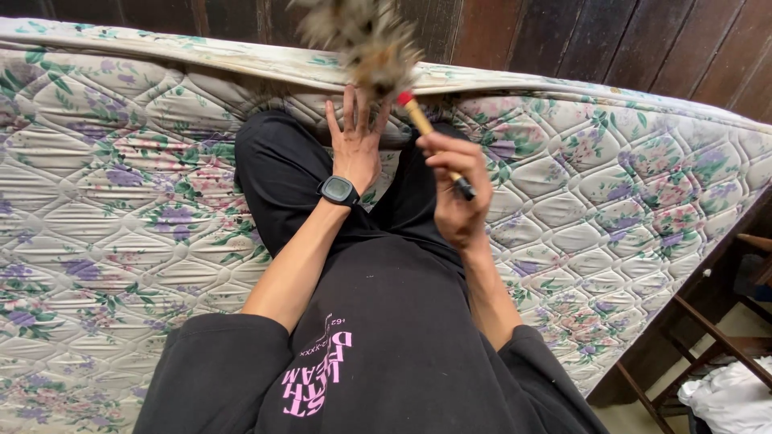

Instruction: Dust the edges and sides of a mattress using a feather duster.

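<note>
Person in black short-sleeved T-shirt (402, 345), sleeves ending above elbows, forearms bare. Pink block lettering printed on the shirt front, with small pale specks scattered around it. Black trousers (277, 173) over both legs. Black smartwatch (338, 190) with dark square face and black strap on left wrist, just below left hand (356, 143). Right hand (457, 193) and wrist bare, no rings visible.

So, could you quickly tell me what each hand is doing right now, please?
Left hand: open, fingers spread at the feather duster head.
Right hand: closed around the duster's handle.
</note>
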